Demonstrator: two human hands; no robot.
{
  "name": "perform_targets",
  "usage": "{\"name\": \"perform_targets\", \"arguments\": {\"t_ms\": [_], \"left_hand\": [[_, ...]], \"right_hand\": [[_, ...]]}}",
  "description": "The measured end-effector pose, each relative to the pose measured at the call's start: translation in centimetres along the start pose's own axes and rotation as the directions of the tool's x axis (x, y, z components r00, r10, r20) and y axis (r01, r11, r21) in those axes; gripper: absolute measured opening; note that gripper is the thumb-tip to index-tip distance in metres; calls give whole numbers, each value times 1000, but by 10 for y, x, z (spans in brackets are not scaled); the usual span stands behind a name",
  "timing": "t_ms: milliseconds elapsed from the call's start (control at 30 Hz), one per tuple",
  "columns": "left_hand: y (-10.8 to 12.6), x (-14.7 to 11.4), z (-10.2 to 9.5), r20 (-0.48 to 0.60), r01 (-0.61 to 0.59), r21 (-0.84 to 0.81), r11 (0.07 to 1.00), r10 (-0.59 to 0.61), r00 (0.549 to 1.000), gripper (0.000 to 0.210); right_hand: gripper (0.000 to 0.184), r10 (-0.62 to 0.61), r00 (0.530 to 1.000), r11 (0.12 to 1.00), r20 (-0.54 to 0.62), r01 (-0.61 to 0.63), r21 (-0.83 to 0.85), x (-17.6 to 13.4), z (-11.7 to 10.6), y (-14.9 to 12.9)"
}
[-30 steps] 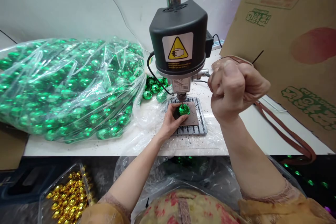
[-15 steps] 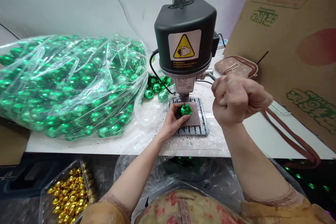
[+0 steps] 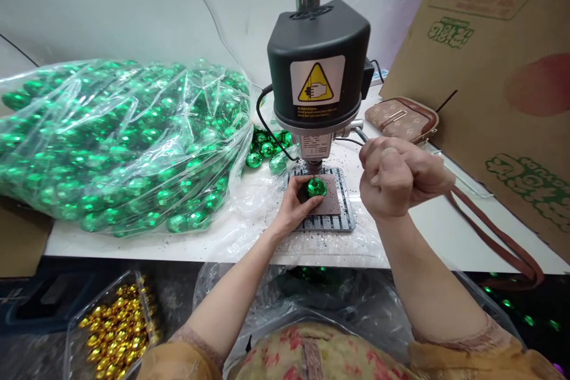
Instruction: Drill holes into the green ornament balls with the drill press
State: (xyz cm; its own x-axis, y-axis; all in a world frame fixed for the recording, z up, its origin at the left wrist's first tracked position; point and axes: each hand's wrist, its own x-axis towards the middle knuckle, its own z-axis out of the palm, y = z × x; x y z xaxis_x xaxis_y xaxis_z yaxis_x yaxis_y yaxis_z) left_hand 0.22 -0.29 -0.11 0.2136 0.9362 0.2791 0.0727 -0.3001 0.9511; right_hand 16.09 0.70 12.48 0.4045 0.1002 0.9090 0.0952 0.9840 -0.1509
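Observation:
My left hand (image 3: 297,205) pinches a shiny green faceted ball (image 3: 317,188) between thumb and fingers. The ball rests on a brownish square pad (image 3: 332,205) lying on the slotted metal base (image 3: 348,214) of a drill press. Right above it is the chuck (image 3: 314,165) of the black drill press (image 3: 318,65), which bears a yellow warning label. My right hand (image 3: 396,175) is closed in a fist around the press's feed lever (image 3: 361,134), of which only the inner end shows. Dark shavings are scattered round the base.
A large clear plastic bag (image 3: 129,148) full of green balls fills the table's left. Loose green balls (image 3: 266,149) lie behind the base. A patterned purse (image 3: 401,119) and a cardboard box (image 3: 503,83) stand at right. Below left is a clear bin (image 3: 142,291) of gold balls.
My right fist has come down a little with the lever. The top of the green ball now shows clear of the drill bit; my left hand keeps its hold. The view has shifted slightly.

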Motion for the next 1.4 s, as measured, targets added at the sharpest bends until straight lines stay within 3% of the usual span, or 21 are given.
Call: {"name": "perform_targets", "arguments": {"t_ms": [133,333,433,500,567,633,700,733,767,833,900,967,1033,1100,1167,1267,1333,1400], "left_hand": [[0,0,0,-7,6,-13,1000,-6,1000,51],[5,1,3,-78,17,10,1000,-16,997,51],[18,-11,4,-212,9,157,987,24,977,45],[29,-32,5,-226,-70,302,951,143,964,43],[35,-61,6,-68,-283,398,872,336,939,46],[37,-92,8,218,-555,423,717,513,830,48],[33,-119,10,471,-714,454,533,537,700,41],[31,-129,10,552,-750,469,466,508,661,38],[29,-135,9,598,-771,472,427,486,637,37],[27,-135,2,584,-781,460,421,519,624,39],[27,-115,-14,439,-743,480,467,605,664,31],[28,-78,-37,201,-594,571,567,605,771,27],[27,-30,-64,-45,-324,653,685,463,885,27],[21,19,-88,-211,-82,667,741,293,933,24],[13,58,-105,-227,59,626,778,109,968,26],[1,91,-111,-68,171,518,838,-159,985,33],[-5,96,-108,47,158,472,867,-204,978,38],[-9,92,-102,61,103,471,876,-149,987,40]], "right_hand": [[54,13,1000,1000,14,-13,-7,-3,0,-2],[54,249,962,967,-112,-254,-34,38,22,-10],[50,369,927,929,-66,-367,39,60,30,-9],[50,395,917,918,-57,-392,60,67,31,-7],[47,386,921,922,-58,-383,65,68,30,-5],[45,387,921,921,-47,-384,68,66,28,-3],[44,384,922,922,-46,-381,72,64,28,-3],[44,383,922,923,-49,-379,72,64,28,-4],[44,379,924,924,-52,-375,72,63,29,-5],[44,363,930,931,-61,-359,67,63,30,-7],[44,344,937,938,-66,-341,57,62,31,-9],[43,339,938,941,-70,-336,49,61,30,-10],[42,341,937,940,-73,-338,50,59,30,-11],[42,341,937,940,-77,-338,52,59,29,-11],[42,335,938,942,-83,-332,50,58,28,-10],[41,336,938,942,-88,-333,39,58,27,-8],[42,332,939,943,-90,-330,35,58,27,-8],[42,323,942,946,-92,-321,34,58,27,-8]]}}
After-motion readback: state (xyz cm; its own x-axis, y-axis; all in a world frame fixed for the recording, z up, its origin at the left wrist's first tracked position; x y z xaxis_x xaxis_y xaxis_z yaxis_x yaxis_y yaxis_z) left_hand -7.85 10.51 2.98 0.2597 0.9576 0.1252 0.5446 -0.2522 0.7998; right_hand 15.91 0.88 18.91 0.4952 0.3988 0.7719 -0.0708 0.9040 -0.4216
